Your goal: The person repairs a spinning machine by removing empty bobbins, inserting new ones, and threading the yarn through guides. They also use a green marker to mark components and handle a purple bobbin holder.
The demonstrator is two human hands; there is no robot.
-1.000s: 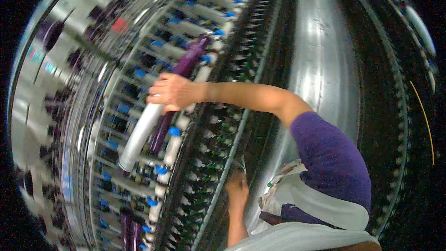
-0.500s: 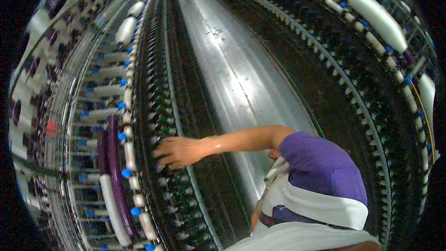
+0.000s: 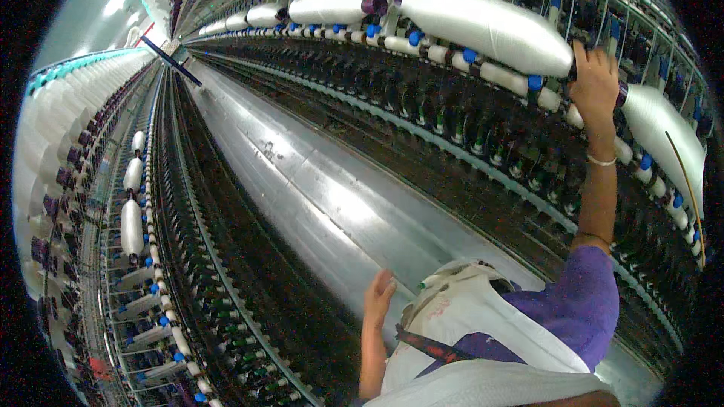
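Reaching up at two o'clock, the right hand closes its fingers around the dark end of a big white roving bobbin, smooth and spindle-shaped, hanging on the upper rail. The left hand hangs loose and half open at six o'clock, above the shiny grey floor, beside a white cloth apron.

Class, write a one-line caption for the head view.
Right hand reaches between white roving bobbins on a spinning frame; left hand hangs free.

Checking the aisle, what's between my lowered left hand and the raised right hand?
In the head view, the grey aisle floor and dark spindle rows separate left hand from right hand.
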